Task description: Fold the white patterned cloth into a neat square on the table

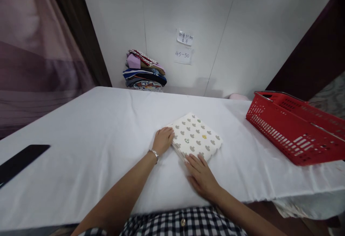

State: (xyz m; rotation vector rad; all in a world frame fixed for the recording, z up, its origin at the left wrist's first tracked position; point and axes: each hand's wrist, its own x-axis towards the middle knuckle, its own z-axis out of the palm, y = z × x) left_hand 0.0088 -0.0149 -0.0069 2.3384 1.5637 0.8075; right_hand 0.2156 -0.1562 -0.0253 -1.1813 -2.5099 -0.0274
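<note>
A white cloth (196, 135), folded into a thick square, lies turned at an angle on the table. It has a pattern of small grey shapes, with a few in green and yellow. My left hand (163, 140), a silvery band on its wrist, rests against the cloth's left corner, fingers laid over the edge. At the near edge, my right hand (202, 176) lies with outstretched fingers, their tips on top of the cloth. Stacked layers show along the side between both hands. What is under my left palm is hidden.
A white sheet (102, 149) covers the table. On the right stands a red plastic basket (285, 131); a black flat object (21, 162) lies at the left edge. Folded fabrics (145, 72) are piled against the back wall, beneath paper notes (184, 54) to their right.
</note>
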